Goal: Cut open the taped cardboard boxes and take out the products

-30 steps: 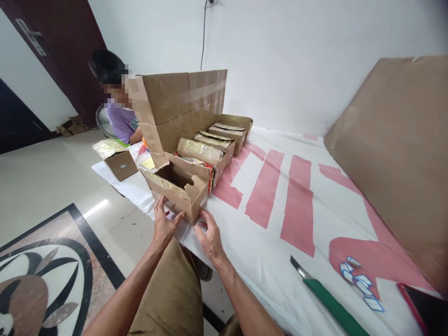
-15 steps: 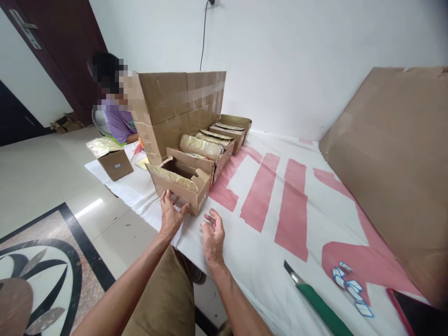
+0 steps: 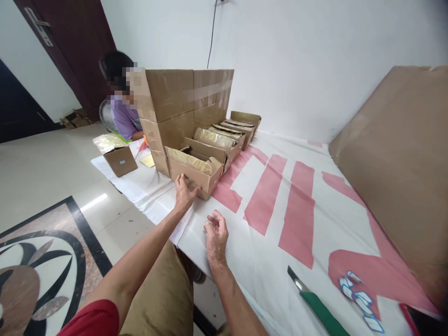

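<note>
My left hand rests flat against the near side of a small open cardboard box, fingers spread, thumb out to the right. That box stands at the near end of a row of similar boxes holding gold-wrapped packets. My right hand hovers over the white and red printed sheet, a little short of the box, fingers loosely curled and holding nothing.
Two stacked large cartons stand behind the row. Another person sits beyond them near a small box. A green-handled knife lies near right, with small blue-white labels. A big cardboard sheet leans at right.
The small box has slid away from me along the sheet, pushed by my left hand. My right hand has come off the box and stays behind on the sheet.
</note>
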A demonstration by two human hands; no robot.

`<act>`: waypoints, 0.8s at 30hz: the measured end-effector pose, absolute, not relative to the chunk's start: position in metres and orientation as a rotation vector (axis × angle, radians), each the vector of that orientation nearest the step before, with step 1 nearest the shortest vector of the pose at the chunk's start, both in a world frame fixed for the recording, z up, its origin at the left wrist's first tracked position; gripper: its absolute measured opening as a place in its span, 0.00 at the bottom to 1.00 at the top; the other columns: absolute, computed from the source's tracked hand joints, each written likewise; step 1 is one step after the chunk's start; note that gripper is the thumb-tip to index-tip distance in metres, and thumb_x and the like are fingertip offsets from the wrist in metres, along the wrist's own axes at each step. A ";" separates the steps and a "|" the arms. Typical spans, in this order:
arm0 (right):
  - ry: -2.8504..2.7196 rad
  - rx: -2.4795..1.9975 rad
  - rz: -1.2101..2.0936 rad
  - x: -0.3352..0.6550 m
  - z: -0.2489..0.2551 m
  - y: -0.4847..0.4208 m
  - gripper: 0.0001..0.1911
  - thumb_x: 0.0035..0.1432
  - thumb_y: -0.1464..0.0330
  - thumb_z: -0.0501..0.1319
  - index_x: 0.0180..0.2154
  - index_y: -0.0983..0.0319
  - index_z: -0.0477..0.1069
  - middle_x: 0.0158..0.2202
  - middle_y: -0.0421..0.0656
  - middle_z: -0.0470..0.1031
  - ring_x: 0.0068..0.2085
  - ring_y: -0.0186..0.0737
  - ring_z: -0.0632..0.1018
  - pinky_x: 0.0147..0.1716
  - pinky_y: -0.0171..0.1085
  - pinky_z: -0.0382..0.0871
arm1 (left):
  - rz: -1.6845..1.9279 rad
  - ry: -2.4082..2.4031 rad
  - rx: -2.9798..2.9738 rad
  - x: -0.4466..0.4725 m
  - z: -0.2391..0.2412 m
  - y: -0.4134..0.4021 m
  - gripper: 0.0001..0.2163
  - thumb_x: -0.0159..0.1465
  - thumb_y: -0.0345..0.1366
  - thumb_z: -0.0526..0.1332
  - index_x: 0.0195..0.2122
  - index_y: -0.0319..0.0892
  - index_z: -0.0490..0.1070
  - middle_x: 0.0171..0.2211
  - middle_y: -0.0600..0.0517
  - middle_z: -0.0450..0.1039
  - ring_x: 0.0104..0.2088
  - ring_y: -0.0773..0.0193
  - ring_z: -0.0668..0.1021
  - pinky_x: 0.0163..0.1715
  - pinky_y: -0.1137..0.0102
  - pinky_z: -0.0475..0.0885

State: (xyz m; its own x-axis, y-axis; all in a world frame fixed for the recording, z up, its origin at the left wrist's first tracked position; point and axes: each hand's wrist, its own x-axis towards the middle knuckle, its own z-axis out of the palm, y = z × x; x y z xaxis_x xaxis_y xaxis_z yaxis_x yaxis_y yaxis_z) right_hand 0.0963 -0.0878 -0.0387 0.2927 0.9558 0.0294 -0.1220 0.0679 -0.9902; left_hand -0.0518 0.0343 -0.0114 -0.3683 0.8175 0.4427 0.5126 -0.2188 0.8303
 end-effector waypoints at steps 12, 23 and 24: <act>-1.133 -1.228 0.936 0.104 -0.029 -0.087 0.21 0.54 0.57 0.62 0.47 0.61 0.76 0.62 0.57 0.75 0.51 0.51 0.81 0.47 0.49 0.78 | 1.466 1.778 1.659 -0.061 0.003 0.027 0.37 0.57 0.34 0.69 0.68 0.43 0.62 0.68 0.35 0.66 0.70 0.39 0.70 0.68 0.45 0.70; -1.350 -1.305 0.837 0.111 -0.025 -0.090 0.20 0.57 0.53 0.64 0.42 0.60 0.81 0.63 0.55 0.75 0.58 0.55 0.79 0.47 0.47 0.79 | 1.500 2.399 1.538 -0.276 0.102 0.001 0.19 0.61 0.28 0.60 0.55 0.40 0.74 0.65 0.37 0.67 0.70 0.41 0.67 0.73 0.44 0.58; -1.357 -1.317 0.842 0.112 -0.024 -0.090 0.20 0.57 0.53 0.64 0.42 0.60 0.81 0.63 0.55 0.75 0.58 0.55 0.79 0.47 0.46 0.80 | 1.478 2.476 1.480 -0.295 0.110 0.009 0.19 0.61 0.28 0.61 0.55 0.39 0.74 0.66 0.36 0.66 0.70 0.38 0.66 0.72 0.43 0.58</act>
